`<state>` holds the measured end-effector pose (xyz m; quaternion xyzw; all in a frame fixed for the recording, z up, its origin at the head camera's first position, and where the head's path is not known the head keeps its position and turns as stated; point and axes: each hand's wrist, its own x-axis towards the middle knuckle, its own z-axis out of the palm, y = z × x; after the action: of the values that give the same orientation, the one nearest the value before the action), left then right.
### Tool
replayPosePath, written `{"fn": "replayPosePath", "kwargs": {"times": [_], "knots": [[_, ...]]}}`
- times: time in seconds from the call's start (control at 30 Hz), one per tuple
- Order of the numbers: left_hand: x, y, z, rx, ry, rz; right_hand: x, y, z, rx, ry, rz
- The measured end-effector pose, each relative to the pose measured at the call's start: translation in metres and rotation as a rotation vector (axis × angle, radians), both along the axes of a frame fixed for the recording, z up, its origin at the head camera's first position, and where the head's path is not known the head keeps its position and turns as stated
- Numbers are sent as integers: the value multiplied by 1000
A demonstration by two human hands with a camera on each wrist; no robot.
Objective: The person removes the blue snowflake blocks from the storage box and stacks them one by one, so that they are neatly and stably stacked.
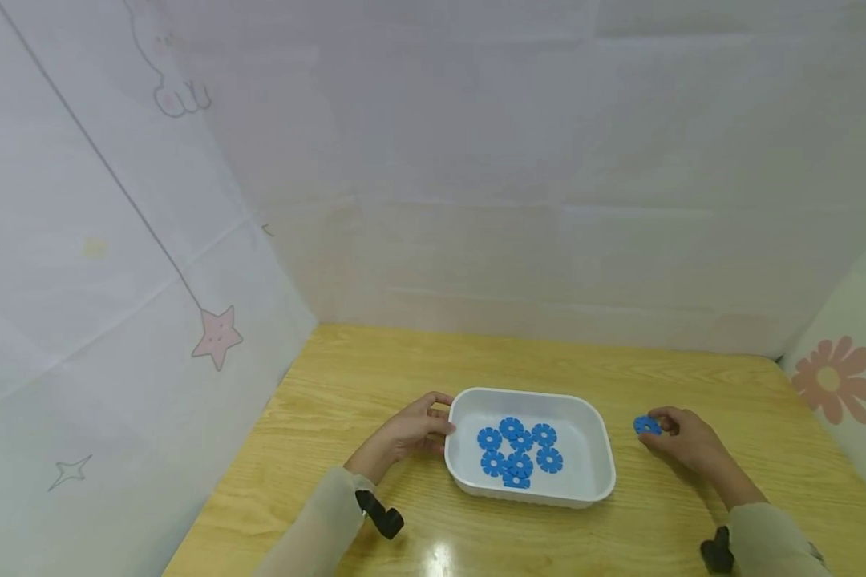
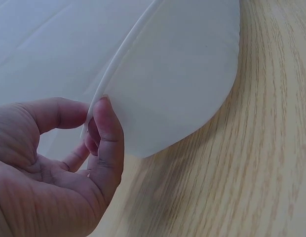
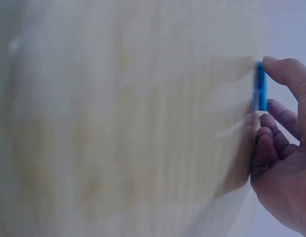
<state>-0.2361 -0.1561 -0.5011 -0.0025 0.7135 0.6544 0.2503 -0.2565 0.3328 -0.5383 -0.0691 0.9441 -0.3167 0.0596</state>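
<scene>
A white plastic tub (image 1: 577, 449) stands on the table, with several blue notched discs (image 1: 551, 460) lying in it, some overlapping. My left hand (image 1: 417, 429) pinches the tub's left rim; in the left wrist view the thumb and fingers of the left hand (image 2: 69, 158) close on the rim (image 2: 113, 64) from both sides. To the right of the tub, my right hand (image 1: 689, 441) holds one blue notched disc (image 1: 646, 425) between thumb and fingers. The right wrist view shows that disc (image 3: 261, 86) edge-on at the fingertips of the right hand (image 3: 286, 133).
The tub and both hands are over a wooden table (image 1: 375, 361). A pale cloth (image 1: 462, 200) hangs behind it and along the sides, printed with a star (image 1: 217, 337) and a flower (image 1: 833, 379). Each wrist carries a black strap-on device (image 1: 380, 514).
</scene>
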Motion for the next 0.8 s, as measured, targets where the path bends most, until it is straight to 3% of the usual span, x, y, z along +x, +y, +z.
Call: {"fn": "replayPosePath", "kwargs": {"times": [0.2, 0.43, 0.6, 0.8], "knots": [[0, 0, 0, 2, -4, -5, 2, -8, 16, -25, 57, -51], [0, 0, 1, 33, -17, -6, 12, -48, 45, -148, 182, -52], [-1, 0, 0, 35, -15, -8, 17, -74, 56, -203, 186, -31], [-2, -1, -2, 42, -17, -5, 16, -103, 58, -251, 159, -3]]}}
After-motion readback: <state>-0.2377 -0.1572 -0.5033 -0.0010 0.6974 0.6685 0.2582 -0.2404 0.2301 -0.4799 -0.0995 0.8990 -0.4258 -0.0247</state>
